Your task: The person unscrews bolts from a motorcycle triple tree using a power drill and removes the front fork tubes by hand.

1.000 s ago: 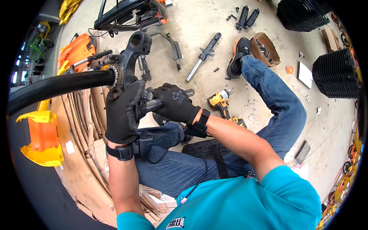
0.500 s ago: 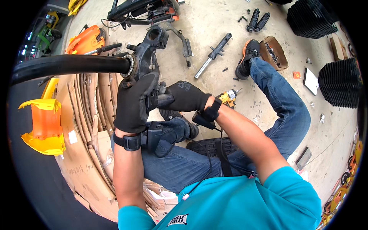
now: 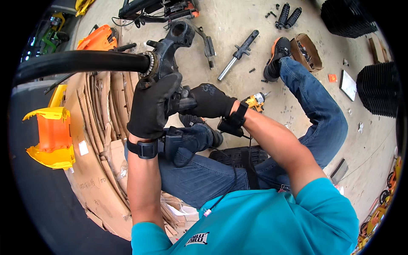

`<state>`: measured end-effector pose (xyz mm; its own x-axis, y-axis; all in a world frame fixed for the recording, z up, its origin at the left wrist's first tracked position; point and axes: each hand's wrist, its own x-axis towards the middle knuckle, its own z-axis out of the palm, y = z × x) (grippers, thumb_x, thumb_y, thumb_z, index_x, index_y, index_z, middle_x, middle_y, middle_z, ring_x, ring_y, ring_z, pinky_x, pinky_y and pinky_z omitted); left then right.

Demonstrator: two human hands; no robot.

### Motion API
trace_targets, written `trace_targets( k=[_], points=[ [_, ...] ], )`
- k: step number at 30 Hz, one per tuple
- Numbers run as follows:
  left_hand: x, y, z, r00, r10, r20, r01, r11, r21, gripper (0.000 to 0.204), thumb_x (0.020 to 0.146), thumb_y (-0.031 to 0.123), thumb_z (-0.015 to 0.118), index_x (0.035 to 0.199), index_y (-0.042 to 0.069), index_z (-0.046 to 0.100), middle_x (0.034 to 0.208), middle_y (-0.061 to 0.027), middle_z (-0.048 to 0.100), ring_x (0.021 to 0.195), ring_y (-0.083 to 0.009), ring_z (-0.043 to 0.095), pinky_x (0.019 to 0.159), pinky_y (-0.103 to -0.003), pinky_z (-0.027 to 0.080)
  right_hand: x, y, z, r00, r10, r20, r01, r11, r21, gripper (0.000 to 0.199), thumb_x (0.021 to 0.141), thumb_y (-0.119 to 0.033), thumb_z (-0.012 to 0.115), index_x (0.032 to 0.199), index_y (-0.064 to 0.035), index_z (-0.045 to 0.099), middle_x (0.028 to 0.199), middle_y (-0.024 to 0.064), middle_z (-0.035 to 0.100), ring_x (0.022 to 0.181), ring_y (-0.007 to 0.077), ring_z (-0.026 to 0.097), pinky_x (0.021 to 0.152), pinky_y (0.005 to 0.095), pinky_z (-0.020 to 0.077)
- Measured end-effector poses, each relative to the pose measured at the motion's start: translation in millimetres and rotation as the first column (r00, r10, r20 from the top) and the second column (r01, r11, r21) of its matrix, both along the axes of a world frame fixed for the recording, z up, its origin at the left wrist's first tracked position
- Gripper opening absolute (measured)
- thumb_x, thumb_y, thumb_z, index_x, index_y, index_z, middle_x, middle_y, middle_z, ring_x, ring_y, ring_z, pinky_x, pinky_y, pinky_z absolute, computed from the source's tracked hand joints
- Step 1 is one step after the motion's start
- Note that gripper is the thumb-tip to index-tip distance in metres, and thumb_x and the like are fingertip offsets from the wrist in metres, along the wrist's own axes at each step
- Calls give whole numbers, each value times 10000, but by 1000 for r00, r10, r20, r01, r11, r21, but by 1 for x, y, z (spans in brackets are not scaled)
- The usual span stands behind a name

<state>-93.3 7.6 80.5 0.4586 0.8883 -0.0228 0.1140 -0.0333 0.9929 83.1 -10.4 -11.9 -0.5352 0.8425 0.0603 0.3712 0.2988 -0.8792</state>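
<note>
A black steering stem clamp (image 3: 169,53) is held up in front of me, its long black tube (image 3: 85,63) running off to the left. Exposed balls show in a ring bearing (image 3: 151,64) where tube and clamp meet. My left hand (image 3: 153,106), in a black glove, is closed around the clamp's near end. From the right, my gloved right hand (image 3: 212,101) has its fingers curled against a short dark cylindrical piece (image 3: 187,103) beside that end. The gloves hide the fingertips and part of the clamp.
A fork leg (image 3: 240,55), a yellow power drill (image 3: 256,102) and a carton of small hardware (image 3: 307,53) lie on the floor. Two shock absorbers (image 3: 289,16) are farther off. Flattened cardboard (image 3: 91,170) and a yellow-orange plastic cover (image 3: 53,138) lie left.
The clamp and tube have shifted slightly to the right, both hands moving with them. The whole view has also moved a little. Both hands keep their holds.
</note>
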Motion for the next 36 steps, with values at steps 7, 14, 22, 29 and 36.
trace_targets(
  k=[7,14,22,29,36],
  points=[
    [-5,2,2,978,-89,-187,121,978,167,425,854,-13,595,1279,-17,573,1118,-170,645,969,-224,650,929,-366,525,9,9,-5,999,51,-9,-51,999,19,290,828,-376,669,985,-132,668,845,144,684,813,342,662,726,426,503],
    [-11,18,1,886,-45,-461,237,899,368,405,929,-43,474,1331,-14,519,1145,-136,593,990,-199,625,981,-404,517,-19,-8,-13,870,-494,13,479,850,219,117,798,-218,658,861,-137,603,683,136,626,694,347,646,636,459,495],
    [-7,25,-4,811,159,-563,239,788,567,554,756,-52,617,1302,11,545,1239,-167,617,1041,-254,652,910,-337,519,-39,-3,-18,725,-688,-34,666,687,290,72,774,-163,656,819,-131,611,695,116,642,688,319,650,632,418,505],
    [3,15,9,888,70,-454,192,840,507,443,863,-20,553,1302,33,562,1178,-163,642,996,-230,651,898,-330,521,-20,5,-19,834,-552,7,528,801,282,96,768,-174,671,826,-121,616,715,112,638,689,331,642,661,442,500],
    [2,1,14,940,57,-335,125,859,496,463,809,-90,610,1252,44,621,1122,-106,683,920,-138,653,800,-279,544,19,15,11,984,178,2,-176,978,-113,330,825,-405,695,910,-88,665,810,192,667,769,349,649,703,425,489]
  ],
)
